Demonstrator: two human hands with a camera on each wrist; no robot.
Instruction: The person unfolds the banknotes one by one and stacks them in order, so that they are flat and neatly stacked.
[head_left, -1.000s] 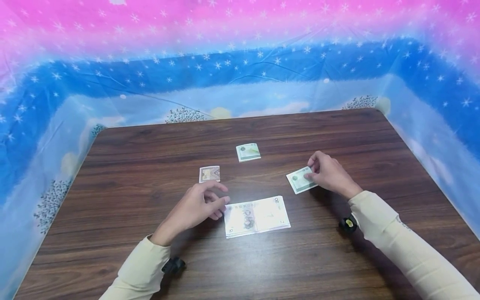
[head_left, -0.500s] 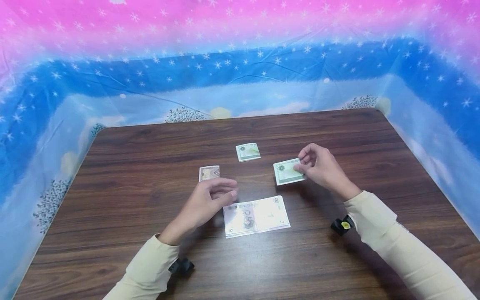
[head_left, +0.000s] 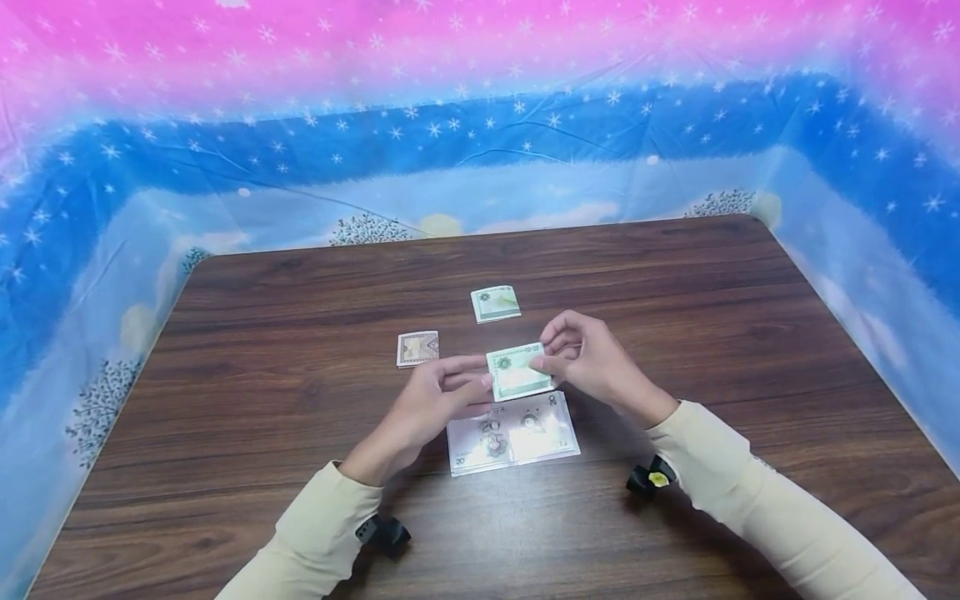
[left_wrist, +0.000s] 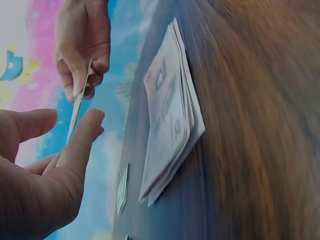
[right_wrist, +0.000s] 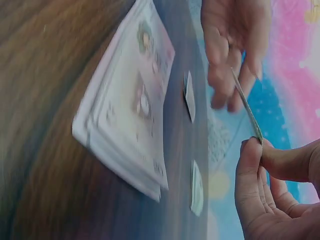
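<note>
My right hand (head_left: 600, 358) pinches a folded green banknote (head_left: 516, 377) between thumb and fingers, raised over the far edge of a stack of banknotes (head_left: 517, 442). In the right wrist view the held banknote (right_wrist: 247, 107) is seen edge-on. My left hand (head_left: 427, 408) is at the held note's left edge. In the left wrist view the left thumb and fingers (left_wrist: 82, 142) stand apart with the note's end between them, not closed on it. The stack lies flat on the table, its edges slightly uneven.
A folded green banknote (head_left: 496, 304) lies farther back on the brown wooden table (head_left: 300, 300). A folded brownish banknote (head_left: 417, 348) lies just beyond the left hand. Patterned pink and blue cloth (head_left: 480, 125) encloses the table's back and sides.
My right hand has brought the folded green banknote leftward, from the right of the stack to the left hand. The left hand has shifted slightly right, its fingers straighter. Other notes stay put.
</note>
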